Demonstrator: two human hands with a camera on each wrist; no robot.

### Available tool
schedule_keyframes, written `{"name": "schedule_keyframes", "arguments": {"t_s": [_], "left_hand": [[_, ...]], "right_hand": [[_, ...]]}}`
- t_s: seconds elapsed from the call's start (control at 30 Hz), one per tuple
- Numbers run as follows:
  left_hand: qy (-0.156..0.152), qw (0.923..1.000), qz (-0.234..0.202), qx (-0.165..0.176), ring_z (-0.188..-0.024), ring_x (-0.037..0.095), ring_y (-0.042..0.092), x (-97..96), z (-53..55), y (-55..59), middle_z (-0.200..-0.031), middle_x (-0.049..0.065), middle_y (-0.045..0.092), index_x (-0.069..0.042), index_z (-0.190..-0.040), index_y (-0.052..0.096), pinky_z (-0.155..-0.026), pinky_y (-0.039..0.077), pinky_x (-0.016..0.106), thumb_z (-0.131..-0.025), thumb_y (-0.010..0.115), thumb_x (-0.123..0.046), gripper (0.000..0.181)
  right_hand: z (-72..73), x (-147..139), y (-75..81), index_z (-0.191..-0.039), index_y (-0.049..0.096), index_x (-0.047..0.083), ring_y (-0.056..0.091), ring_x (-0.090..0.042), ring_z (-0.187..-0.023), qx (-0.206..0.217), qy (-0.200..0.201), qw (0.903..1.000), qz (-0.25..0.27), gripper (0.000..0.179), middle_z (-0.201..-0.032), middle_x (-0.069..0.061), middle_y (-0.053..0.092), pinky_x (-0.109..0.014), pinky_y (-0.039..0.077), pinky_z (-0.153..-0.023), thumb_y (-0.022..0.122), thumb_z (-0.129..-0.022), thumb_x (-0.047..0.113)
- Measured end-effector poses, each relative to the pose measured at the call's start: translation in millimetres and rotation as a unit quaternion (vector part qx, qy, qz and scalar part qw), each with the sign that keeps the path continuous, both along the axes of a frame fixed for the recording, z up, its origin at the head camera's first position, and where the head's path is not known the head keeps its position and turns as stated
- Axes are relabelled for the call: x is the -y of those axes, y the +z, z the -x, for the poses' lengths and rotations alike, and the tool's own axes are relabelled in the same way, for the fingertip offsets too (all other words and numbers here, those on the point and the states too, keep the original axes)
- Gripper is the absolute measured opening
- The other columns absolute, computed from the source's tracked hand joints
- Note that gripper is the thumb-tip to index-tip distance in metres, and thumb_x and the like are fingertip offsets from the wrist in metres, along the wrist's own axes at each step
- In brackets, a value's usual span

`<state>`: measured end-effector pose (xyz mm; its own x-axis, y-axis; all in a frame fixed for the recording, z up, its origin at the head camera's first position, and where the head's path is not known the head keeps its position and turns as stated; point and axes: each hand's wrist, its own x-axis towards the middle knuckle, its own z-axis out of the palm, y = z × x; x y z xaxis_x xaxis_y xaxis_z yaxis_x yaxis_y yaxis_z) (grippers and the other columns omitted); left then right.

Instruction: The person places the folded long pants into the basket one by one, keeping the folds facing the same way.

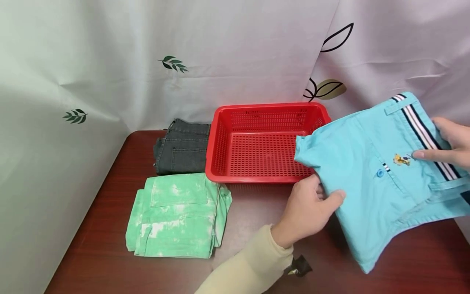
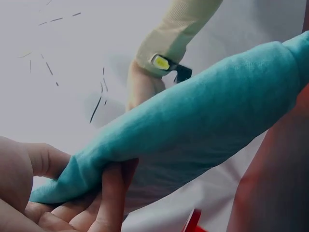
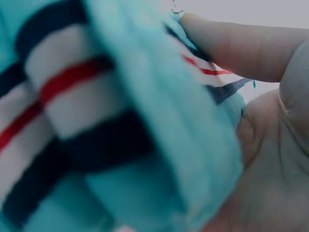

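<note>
Folded light-blue pants (image 1: 352,163) are held up above the right side of the table, slanting across the red basket's right corner. They have a striped waistband, a buttoned pocket and a small embroidered figure. My left hand (image 1: 308,204) pinches their lower left edge; in the left wrist view the thumb lies over the cloth and the fingers (image 2: 113,195) under it. At the waistband end, my right hand (image 1: 453,143) grips the cloth, its thumb beside the embroidery. The right wrist view shows that thumb (image 3: 251,50) against the striped band; the other fingertips are hidden there.
A red plastic basket (image 1: 266,179) with perforated walls stands at the back of the dark wooden table (image 1: 92,228). Left of it lie folded dark grey jeans (image 1: 187,147), with folded green-and-white pants (image 1: 176,216) in front of these. A pale curtain (image 1: 238,49) hangs behind.
</note>
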<state>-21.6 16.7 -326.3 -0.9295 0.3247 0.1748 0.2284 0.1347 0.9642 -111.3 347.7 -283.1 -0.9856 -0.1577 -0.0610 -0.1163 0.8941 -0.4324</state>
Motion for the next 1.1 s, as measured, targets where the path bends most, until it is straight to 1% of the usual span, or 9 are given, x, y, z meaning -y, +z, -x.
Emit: {"name": "schedule_keyframes", "arguments": {"t_s": [0.07, 0.17, 0.23, 0.37, 0.43, 0.63, 0.83, 1.03, 1.1], "left_hand": [[0.009, 0.9999, -0.007, 0.005, -0.056, -0.006, 0.044, 2.5, 1.5, -0.4, -0.063, -0.012, 0.049, -0.007, -0.09, 0.06, -0.054, 0.042, 0.011, -0.092, 0.068, -0.012, 0.01], [0.02, 0.9996, -0.019, 0.008, -0.054, -0.004, 0.04, 5.3, 3.6, -2.2, -0.06, -0.01, 0.045, -0.006, -0.089, 0.059, -0.052, 0.039, 0.013, -0.093, 0.068, -0.012, 0.011], [0.027, 0.999, -0.035, 0.011, -0.057, -0.006, 0.045, 6.9, 5.3, -3.5, -0.065, -0.011, 0.053, -0.005, -0.093, 0.062, -0.055, 0.043, 0.012, -0.093, 0.067, -0.011, 0.008], [0.039, 0.9968, -0.067, 0.018, -0.072, -0.008, 0.059, 11.2, 9.6, -4.9, -0.081, -0.004, 0.07, -0.003, -0.103, 0.065, -0.068, 0.052, 0.015, -0.094, 0.067, -0.01, 0.012], [0.044, 0.9959, -0.077, 0.019, -0.08, -0.006, 0.063, 13.4, 11.6, -5.2, -0.088, 0.0, 0.074, -0.002, -0.107, 0.066, -0.074, 0.054, 0.017, -0.094, 0.067, -0.01, 0.015], [0.052, 0.9949, -0.085, 0.018, -0.088, 0.0, 0.067, 20.8, 16.4, -7.1, -0.096, 0.005, 0.075, -0.002, -0.115, 0.065, -0.079, 0.055, 0.021, -0.097, 0.064, -0.013, 0.021], [0.072, 0.9934, -0.088, 0.014, -0.087, 0.005, 0.069, 27.5, 21.4, -8.3, -0.096, 0.007, 0.075, -0.001, -0.114, 0.063, -0.079, 0.055, 0.022, -0.099, 0.061, -0.013, 0.019], [0.084, 0.9879, -0.126, 0.031, -0.093, 0.009, 0.069, 32.8, 25.3, -8.9, -0.105, 0.012, 0.073, 0.002, -0.123, 0.059, -0.083, 0.056, 0.025, -0.101, 0.056, -0.01, 0.025], [0.087, 0.9863, -0.136, 0.034, -0.097, 0.01, 0.069, 34.9, 26.5, -9.1, -0.108, 0.012, 0.072, 0.002, -0.127, 0.057, -0.085, 0.055, 0.026, -0.102, 0.055, -0.009, 0.027]], "right_hand": [[0.5, 4, -0.2, -0.139, 0.016, -0.021, 0.06, -0.018, -0.056, 0.014, 0.0, 0.9999, 0.008, 0.069, -0.09, -0.035, 0.056, -0.033, 0.051, -0.046, 0.065, -0.093, -0.006], [1.4, 9, 0.7, -0.141, 0.012, -0.021, 0.064, -0.025, -0.06, 0.038, 0.003, 0.9992, 0.01, 0.071, -0.089, -0.035, 0.057, -0.035, 0.053, -0.048, 0.064, -0.096, -0.001], [2.1, 12, 1.3, -0.142, 0.008, -0.022, 0.065, -0.03, -0.062, 0.051, 0.005, 0.9987, 0.005, 0.073, -0.09, -0.035, 0.056, -0.038, 0.054, -0.049, 0.062, -0.097, 0.0], [2.3, 17, 3.5, -0.143, 0.004, -0.022, 0.067, -0.032, -0.065, 0.07, 0.004, 0.9976, 0.002, 0.077, -0.09, -0.034, 0.058, -0.04, 0.056, -0.051, 0.061, -0.099, 0.005], [2.0, 20, 4.5, -0.143, 0.004, -0.022, 0.067, -0.032, -0.064, 0.072, 0.002, 0.9974, 0.007, 0.077, -0.089, -0.032, 0.06, -0.039, 0.056, -0.051, 0.061, -0.1, 0.007], [0.8, 28, 8.4, -0.144, 0.006, -0.02, 0.067, -0.029, -0.062, 0.076, -0.002, 0.997, 0.014, 0.078, -0.086, -0.026, 0.063, -0.037, 0.055, -0.051, 0.062, -0.101, 0.013], [1.8, 35, 10.1, -0.147, 0.001, -0.017, 0.069, -0.027, -0.065, 0.095, 0.005, 0.9948, 0.037, 0.082, -0.091, -0.027, 0.065, -0.038, 0.056, -0.054, 0.061, -0.102, 0.017], [1.0, 40, 5.7, -0.152, -0.003, -0.012, 0.069, -0.024, -0.065, 0.092, 0.009, 0.9934, 0.067, 0.084, -0.092, -0.022, 0.067, -0.039, 0.057, -0.054, 0.058, -0.104, 0.02], [0.3, 42, 5.0, -0.153, -0.005, -0.011, 0.069, -0.024, -0.065, 0.089, 0.009, 0.9933, 0.074, 0.087, -0.092, -0.023, 0.067, -0.039, 0.057, -0.054, 0.058, -0.104, 0.022]]}}
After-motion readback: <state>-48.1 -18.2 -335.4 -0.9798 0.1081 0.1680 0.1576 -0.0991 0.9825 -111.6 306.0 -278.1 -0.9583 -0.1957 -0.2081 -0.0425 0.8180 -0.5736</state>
